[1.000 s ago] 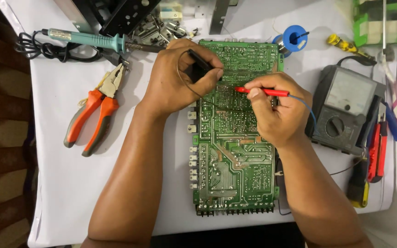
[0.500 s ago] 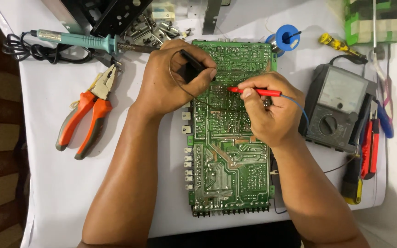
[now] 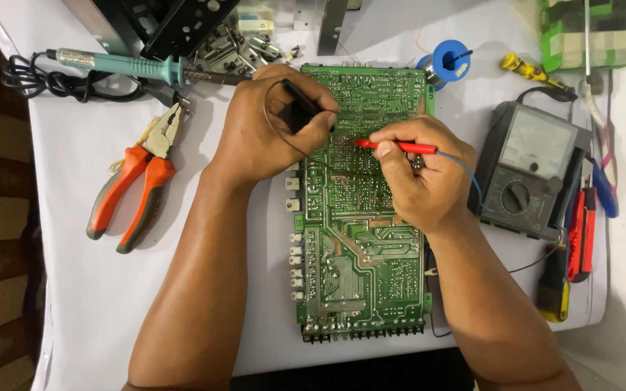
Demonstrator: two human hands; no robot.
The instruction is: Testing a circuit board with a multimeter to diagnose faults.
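Both hands have barely shifted; left hand pinches the black probe and right hand pinches the red probe on the green circuit board, mid-surface; meter at three o'clock; a slipping tip could bridge neighbouring solder points.

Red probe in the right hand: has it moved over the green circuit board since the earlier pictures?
No. The red probe points at the same spot in the upper part of the circuit board; only the camera view shifted slightly.
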